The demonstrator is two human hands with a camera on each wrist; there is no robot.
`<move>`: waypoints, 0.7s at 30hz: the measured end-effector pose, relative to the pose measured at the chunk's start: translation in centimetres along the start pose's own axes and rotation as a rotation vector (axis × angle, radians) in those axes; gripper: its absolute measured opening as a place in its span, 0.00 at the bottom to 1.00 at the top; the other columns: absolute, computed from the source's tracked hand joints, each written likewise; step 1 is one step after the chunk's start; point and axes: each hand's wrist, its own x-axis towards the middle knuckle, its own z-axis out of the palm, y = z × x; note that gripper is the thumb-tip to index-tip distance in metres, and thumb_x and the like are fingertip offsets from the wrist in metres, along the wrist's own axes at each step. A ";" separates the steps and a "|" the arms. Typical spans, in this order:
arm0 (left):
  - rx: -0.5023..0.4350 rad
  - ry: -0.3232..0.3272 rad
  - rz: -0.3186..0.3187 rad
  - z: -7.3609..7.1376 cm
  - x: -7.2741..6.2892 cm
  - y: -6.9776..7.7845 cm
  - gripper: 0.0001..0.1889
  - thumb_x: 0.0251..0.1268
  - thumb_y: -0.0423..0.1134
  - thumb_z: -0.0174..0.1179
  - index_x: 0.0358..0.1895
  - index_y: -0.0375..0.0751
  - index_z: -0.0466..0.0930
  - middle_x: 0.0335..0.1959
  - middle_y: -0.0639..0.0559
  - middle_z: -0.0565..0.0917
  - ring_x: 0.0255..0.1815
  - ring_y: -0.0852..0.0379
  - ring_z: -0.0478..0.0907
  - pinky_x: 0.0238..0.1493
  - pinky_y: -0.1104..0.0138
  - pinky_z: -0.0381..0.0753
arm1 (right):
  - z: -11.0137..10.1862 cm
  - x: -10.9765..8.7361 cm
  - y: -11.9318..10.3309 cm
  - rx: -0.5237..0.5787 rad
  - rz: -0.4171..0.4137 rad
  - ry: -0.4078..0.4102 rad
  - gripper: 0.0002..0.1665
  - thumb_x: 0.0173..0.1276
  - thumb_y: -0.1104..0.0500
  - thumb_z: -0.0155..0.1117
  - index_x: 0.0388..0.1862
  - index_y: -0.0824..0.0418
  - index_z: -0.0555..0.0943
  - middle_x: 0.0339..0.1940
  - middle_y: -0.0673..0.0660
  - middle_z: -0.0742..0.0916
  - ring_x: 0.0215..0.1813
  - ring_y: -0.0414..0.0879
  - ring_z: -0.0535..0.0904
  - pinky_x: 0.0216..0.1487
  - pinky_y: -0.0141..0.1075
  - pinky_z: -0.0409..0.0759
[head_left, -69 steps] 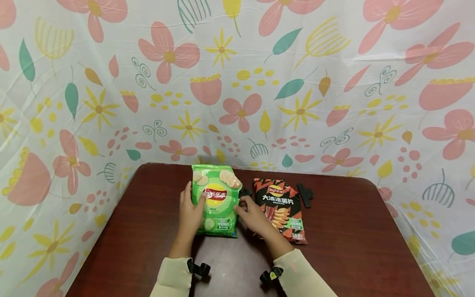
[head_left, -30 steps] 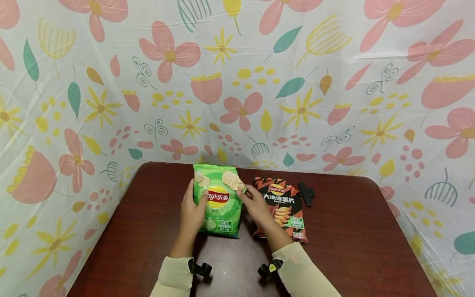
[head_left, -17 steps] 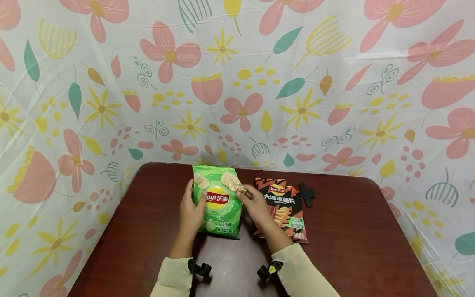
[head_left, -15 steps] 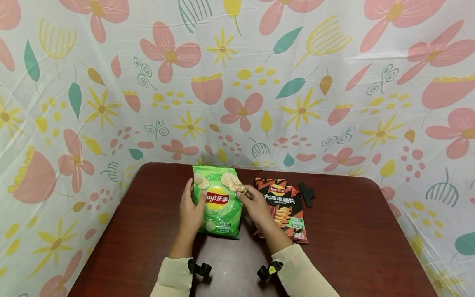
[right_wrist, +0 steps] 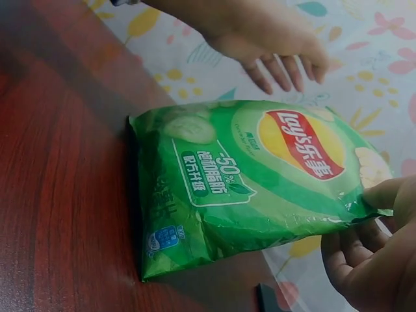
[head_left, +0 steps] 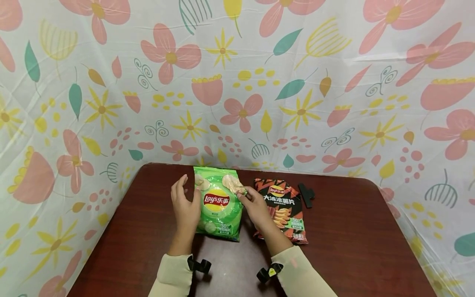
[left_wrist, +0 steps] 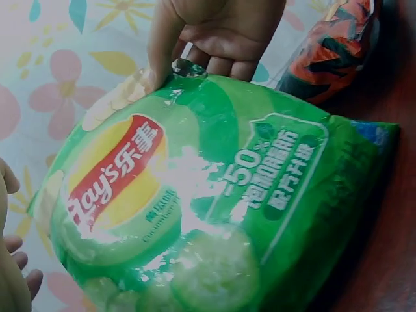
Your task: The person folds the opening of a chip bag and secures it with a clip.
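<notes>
A green Lay's chip bag (head_left: 218,216), cucumber flavour, stands upright on the table, leaning slightly. My right hand (head_left: 257,209) pinches its upper right edge between thumb and fingers, creasing the film there. To the left of the bag, my left hand (head_left: 185,210) is held apart from it with the fingers spread and loosely bent. The right wrist view shows this left hand (right_wrist: 279,49) clear of the bag's far side. In the left wrist view, the right thumb lies on the front of the chip bag (left_wrist: 214,162).
A black and orange Lay's chip bag (head_left: 280,210) lies right of the green one, partly behind my right forearm. Beside it is a black clip (head_left: 306,195). The dark red table (head_left: 352,239) meets a flower-patterned cloth (head_left: 237,82) at the back and sides.
My left hand has let go of the green chip bag and moved a little left. My right hand rose to the bag's upper right edge earlier and still pinches it.
</notes>
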 end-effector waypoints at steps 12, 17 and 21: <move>0.129 -0.055 0.134 0.6 1.0 1.7 0.25 0.69 0.33 0.61 0.68 0.39 0.73 0.63 0.39 0.72 0.63 0.40 0.67 0.59 0.45 0.72 | 0.1 -0.5 -0.4 -0.048 -0.003 0.012 0.15 0.78 0.56 0.59 0.59 0.58 0.81 0.48 0.59 0.84 0.43 0.46 0.77 0.48 0.43 0.77; 0.157 -0.079 0.219 1.4 1.2 2.3 0.23 0.69 0.33 0.60 0.67 0.37 0.75 0.62 0.40 0.74 0.64 0.41 0.67 0.57 0.47 0.74 | 0.0 -0.2 0.3 -0.081 -0.001 0.025 0.17 0.78 0.55 0.59 0.61 0.55 0.81 0.49 0.58 0.84 0.42 0.44 0.77 0.48 0.48 0.77; 0.194 -0.118 0.278 1.9 1.4 2.8 0.20 0.71 0.33 0.60 0.64 0.38 0.78 0.63 0.41 0.76 0.69 0.41 0.66 0.64 0.45 0.73 | 0.1 -0.2 0.2 -0.073 -0.002 0.024 0.16 0.78 0.55 0.59 0.61 0.57 0.81 0.51 0.58 0.84 0.44 0.44 0.77 0.48 0.47 0.77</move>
